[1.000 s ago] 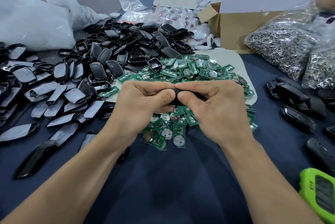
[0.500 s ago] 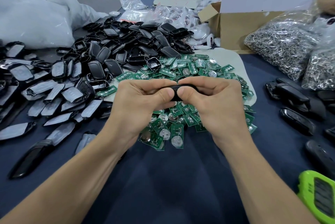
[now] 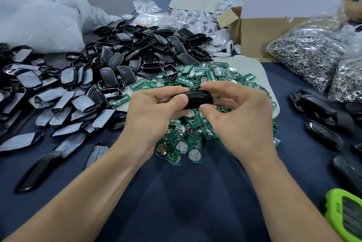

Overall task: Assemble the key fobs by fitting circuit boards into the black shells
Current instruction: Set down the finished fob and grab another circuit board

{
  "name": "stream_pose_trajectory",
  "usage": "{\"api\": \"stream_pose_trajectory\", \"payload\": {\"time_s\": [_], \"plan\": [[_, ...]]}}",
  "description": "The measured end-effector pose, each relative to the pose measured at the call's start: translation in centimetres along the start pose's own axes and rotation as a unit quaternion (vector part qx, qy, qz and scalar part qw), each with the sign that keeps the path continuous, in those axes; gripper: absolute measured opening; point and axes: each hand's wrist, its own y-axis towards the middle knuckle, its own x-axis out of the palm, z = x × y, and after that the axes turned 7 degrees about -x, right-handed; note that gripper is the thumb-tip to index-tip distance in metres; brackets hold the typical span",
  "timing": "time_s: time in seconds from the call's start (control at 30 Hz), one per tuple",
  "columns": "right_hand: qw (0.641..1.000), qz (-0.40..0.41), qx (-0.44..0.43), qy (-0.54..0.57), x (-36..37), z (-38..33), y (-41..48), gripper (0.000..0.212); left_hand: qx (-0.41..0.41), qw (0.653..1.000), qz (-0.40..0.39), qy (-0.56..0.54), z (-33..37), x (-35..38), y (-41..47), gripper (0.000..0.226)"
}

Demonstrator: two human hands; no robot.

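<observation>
The left hand (image 3: 154, 112) clamps one end of a black shell (image 3: 198, 99), thumb on top and fingers curled beneath, holding it above the heap of circuit boards (image 3: 219, 73). The right hand (image 3: 241, 122) meets the other end with its thumb at the lower edge and forefinger over the top, in what looks like a light pinch. Only the glossy outer face shows, so whether a board sits inside is hidden; I judge this the closing or checking step. Next, the seam probably wants an even squeeze from both ends, then the piece goes aside.

For room, the left of the desk (image 3: 186, 192) is crowded with film-covered covers (image 3: 58, 100) and, further back, loose shells (image 3: 137, 53). Bare dark cloth lies between the forearms, nearest the person (the easiest place to lower the hands). To the right, closed fobs (image 3: 321, 134) lie in a loose group, bagged metal rings (image 3: 305, 55) behind them, and a green device (image 3: 346, 214) sits at the near right edge.
</observation>
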Motion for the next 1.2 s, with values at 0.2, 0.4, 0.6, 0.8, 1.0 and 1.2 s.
{"api": "stream_pose_trajectory", "payload": {"time_s": [0.2, 0.4, 0.6, 0.8, 1.0, 1.2], "plan": [[0.997, -0.058, -0.018, -0.051, 0.0, 0.0, -0.2, 0.044, -0.058, 0.997, -0.057, -0.006, 0.2, -1.0, 0.4, 0.016], [0.997, -0.049, 0.037, 0.042, -0.2, 0.4, 0.3, 0.039, -0.022, 0.989, -0.144, 0.004, 0.0, -1.8, 0.6, 0.061], [0.986, -0.085, 0.064, 0.130, 0.0, 0.8, 0.3, 0.036, 0.014, 0.992, -0.120, -0.030, -0.2, -1.7, 0.8, 0.055], [0.975, -0.124, 0.079, 0.164, -0.4, 1.4, 0.5, 0.040, 0.045, 0.990, -0.129, 0.012, 0.2, -2.1, 0.9, 0.057], [0.975, -0.144, 0.081, 0.147, -0.5, 1.6, 0.4, 0.042, 0.054, 0.989, -0.134, 0.030, 0.1, -2.2, 1.2, 0.047], [0.978, -0.143, 0.077, 0.134, -0.2, 1.4, 0.3, 0.037, 0.068, 0.987, -0.140, 0.031, 0.1, -2.3, 1.3, 0.039]]}}
